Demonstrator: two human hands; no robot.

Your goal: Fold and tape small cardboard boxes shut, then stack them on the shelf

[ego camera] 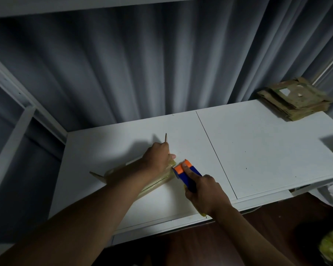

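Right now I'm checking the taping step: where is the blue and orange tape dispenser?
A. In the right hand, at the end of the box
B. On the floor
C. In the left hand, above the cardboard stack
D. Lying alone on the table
A: the right hand grips the tape dispenser against the end of the box, which the left hand holds down.

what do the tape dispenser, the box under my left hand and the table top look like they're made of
Tape dispenser: likely hard plastic, solid blue and orange, smooth moulded look.
Box: looks like cardboard, tan, thin flap edges sticking up, glossy where clear tape seems to cover it.
Table top: probably painted or laminated board, flat matte white, seam between panels.
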